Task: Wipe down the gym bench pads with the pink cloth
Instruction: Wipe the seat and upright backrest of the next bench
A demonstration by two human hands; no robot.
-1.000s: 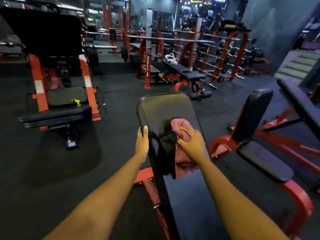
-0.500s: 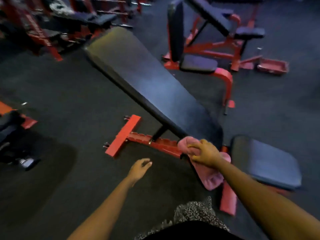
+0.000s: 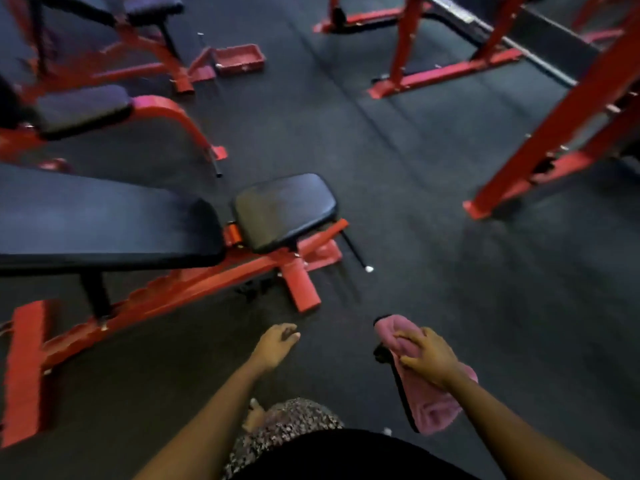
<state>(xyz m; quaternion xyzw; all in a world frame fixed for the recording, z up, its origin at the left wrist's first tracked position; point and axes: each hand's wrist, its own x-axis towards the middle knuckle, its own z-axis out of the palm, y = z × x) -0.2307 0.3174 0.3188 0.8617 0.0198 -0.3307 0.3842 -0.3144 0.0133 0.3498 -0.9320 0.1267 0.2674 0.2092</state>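
Head view: the right hand (image 3: 427, 355) has come off the bench and now hangs over the floor (image 3: 415, 202), fingers closed round the cloth (image 3: 429, 407), which droops below the wrist. Half a second ago that hand pressed the cloth against the lower end of the back pad (image 3: 104, 220); now the cloth touches no pad at all and sits well apart from the bench, low and right of it. The left hand (image 3: 277, 344) is empty, fingers loosely curled and part open, hovering over the floor as it did half a second ago. A second ago both hands were on the raised pad, the left steadying its edge. The view has swung, so the back pad now lies at the left with the seat pad (image 3: 284, 209) beside it. The stroke down the back pad looks finished; the seat pad likely comes next, or another bench (image 3: 79, 109) behind
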